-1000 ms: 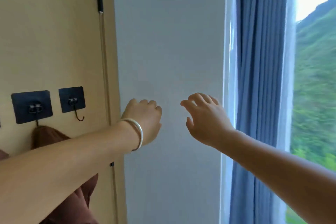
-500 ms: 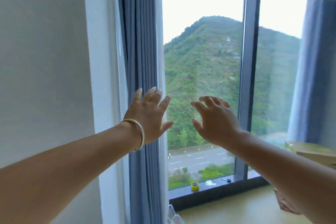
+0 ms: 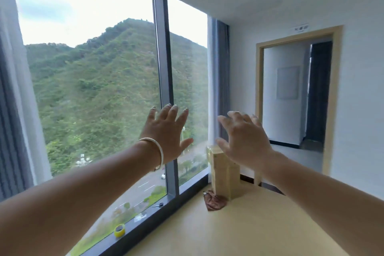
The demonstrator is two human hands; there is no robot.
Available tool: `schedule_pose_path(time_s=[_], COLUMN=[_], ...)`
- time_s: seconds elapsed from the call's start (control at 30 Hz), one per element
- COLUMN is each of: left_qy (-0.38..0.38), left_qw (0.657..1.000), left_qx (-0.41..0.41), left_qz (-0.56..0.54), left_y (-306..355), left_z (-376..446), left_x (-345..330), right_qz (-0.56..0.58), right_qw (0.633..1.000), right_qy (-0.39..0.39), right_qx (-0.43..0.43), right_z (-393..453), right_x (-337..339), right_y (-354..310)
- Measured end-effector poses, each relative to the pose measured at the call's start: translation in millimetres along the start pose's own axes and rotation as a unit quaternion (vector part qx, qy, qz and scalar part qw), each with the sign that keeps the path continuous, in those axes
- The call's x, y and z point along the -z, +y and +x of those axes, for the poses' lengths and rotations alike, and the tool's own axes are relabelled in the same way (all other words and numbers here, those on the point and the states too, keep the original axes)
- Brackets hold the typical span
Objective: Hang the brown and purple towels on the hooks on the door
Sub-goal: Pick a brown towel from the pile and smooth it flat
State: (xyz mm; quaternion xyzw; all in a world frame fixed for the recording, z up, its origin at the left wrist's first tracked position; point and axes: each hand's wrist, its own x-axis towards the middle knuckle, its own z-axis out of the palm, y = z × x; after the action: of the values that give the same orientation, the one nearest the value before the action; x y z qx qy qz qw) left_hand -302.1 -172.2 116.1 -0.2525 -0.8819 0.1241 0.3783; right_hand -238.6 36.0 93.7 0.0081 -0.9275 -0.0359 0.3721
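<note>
My left hand point(image 3: 166, 133), with a bangle on its wrist, is raised in front of the window, fingers spread and holding nothing. My right hand point(image 3: 243, 139) is raised beside it to the right, fingers apart and empty too. A brown crumpled cloth point(image 3: 214, 201) lies on the light wooden surface point(image 3: 239, 228) below, at the foot of a wooden block. The door with its hooks and the hung brown towel are out of view. No purple towel is visible.
A large window point(image 3: 93, 89) with a dark mullion point(image 3: 164, 81) fills the left. A yellow tape roll point(image 3: 120, 230) and scissors point(image 3: 158, 205) lie on its sill. A wooden block point(image 3: 223, 172) stands at the corner. An open doorway point(image 3: 295, 93) is at the right.
My view has swung right, from the door with hooks and hung brown towel, past the wall and curtain, to the window and room. Both hands stayed raised and opened wider.
</note>
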Motion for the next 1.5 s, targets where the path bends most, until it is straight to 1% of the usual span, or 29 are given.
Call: schedule_pose_path(time_s=[0.13,0.33,0.5,0.7,0.83,1.0,1.2,1.4,1.5], left_qy=[0.023,0.052,0.066,0.087,0.101,0.115,0.121,0.115,0.111], left_qw=[0.997,0.984,0.971,0.953,0.941,0.93,0.923,0.914,0.915], left_qx=[-0.055,-0.126,-0.175,-0.222,-0.253,-0.265,-0.266,-0.282,-0.285], left_qz=[-0.043,-0.112,-0.151,-0.188,-0.202,-0.227,-0.251,-0.266,-0.262], left_y=[85,197,269,350,403,455,503,563,597], left_z=[51,115,153,208,256,330,424,486,519], left_x=[-12,-18,-26,-46,-68,-97,-132,-165,-181], right_qz=[-0.057,-0.132,-0.17,-0.212,-0.242,-0.272,-0.29,-0.302,-0.302], right_qw=[0.996,0.978,0.96,0.938,0.923,0.906,0.898,0.892,0.891], right_qy=[-0.012,-0.033,-0.052,-0.076,-0.082,-0.091,-0.088,-0.1,-0.101], right_qx=[-0.064,-0.157,-0.215,-0.263,-0.287,-0.31,-0.319,-0.323,-0.324], right_z=[-26,-70,-95,-107,-100,-68,-18,4,13], right_x=[4,22,30,16,1,-24,-63,-98,-116], right_y=[88,194,260,325,376,448,527,601,647])
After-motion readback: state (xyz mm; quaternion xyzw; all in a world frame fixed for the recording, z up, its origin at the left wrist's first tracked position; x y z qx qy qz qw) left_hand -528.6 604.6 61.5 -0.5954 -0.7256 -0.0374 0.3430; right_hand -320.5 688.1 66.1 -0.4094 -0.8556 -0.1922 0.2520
